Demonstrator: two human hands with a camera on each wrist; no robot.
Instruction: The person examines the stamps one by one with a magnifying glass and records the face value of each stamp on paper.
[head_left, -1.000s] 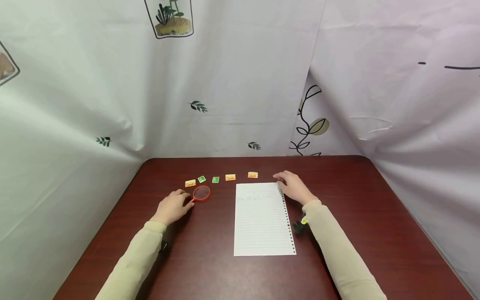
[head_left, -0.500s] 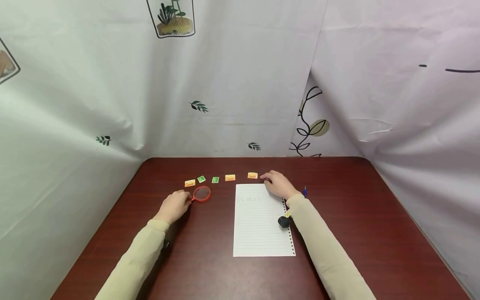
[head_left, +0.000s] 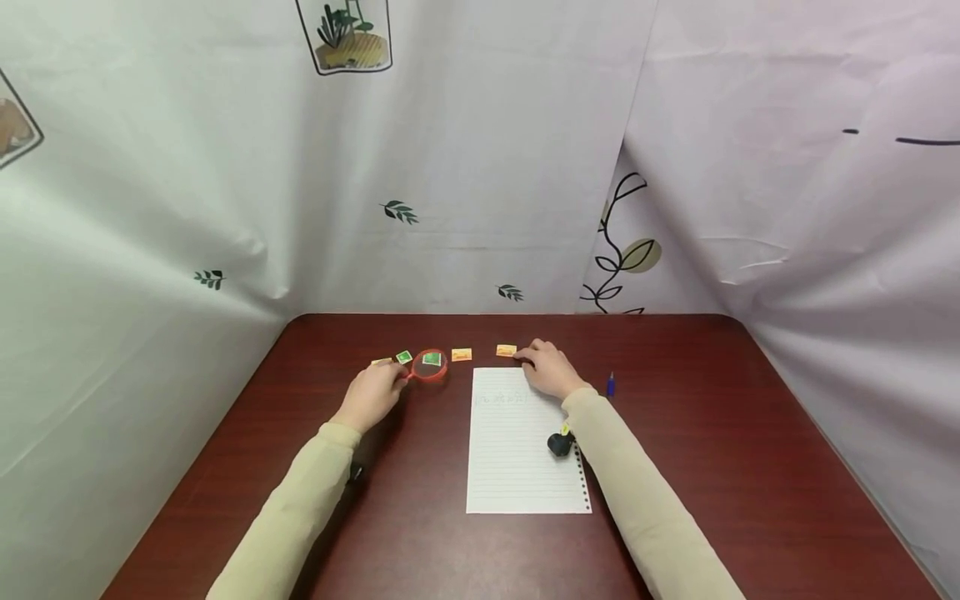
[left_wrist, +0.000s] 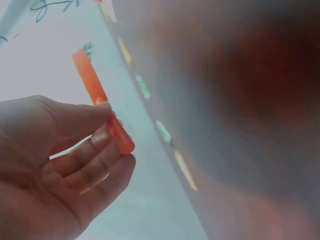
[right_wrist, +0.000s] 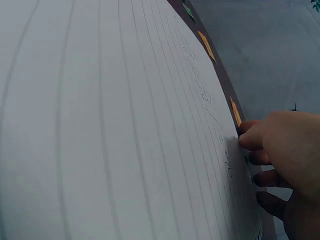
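My left hand (head_left: pixel 371 395) pinches the handle of a red magnifying glass (head_left: pixel 446 369) between thumb and fingers; the left wrist view shows the orange-red handle (left_wrist: pixel 90 75) close up. Through its lens a green stamp (head_left: pixel 432 359) appears in the head view. My right hand (head_left: pixel 551 369) reaches over the top right of a lined sheet of paper (head_left: pixel 517 467), its fingertips at the right edge of an orange stamp (head_left: pixel 506 351). In the right wrist view, thumb and forefinger come together beside that orange stamp (right_wrist: pixel 235 111).
Another orange stamp (head_left: pixel 461 355) and a second green stamp (head_left: pixel 404 357) lie in the row. One more orange stamp (head_left: pixel 381 362) is partly behind my left hand. A blue pen (head_left: pixel 611 385) lies right of the paper. Handwriting (right_wrist: pixel 195 70) runs along the sheet's top.
My left hand has taken the magnifying glass by its handle and moved it right and up, over a green stamp. My right hand has moved left to the rightmost orange stamp, uncovering the pen.
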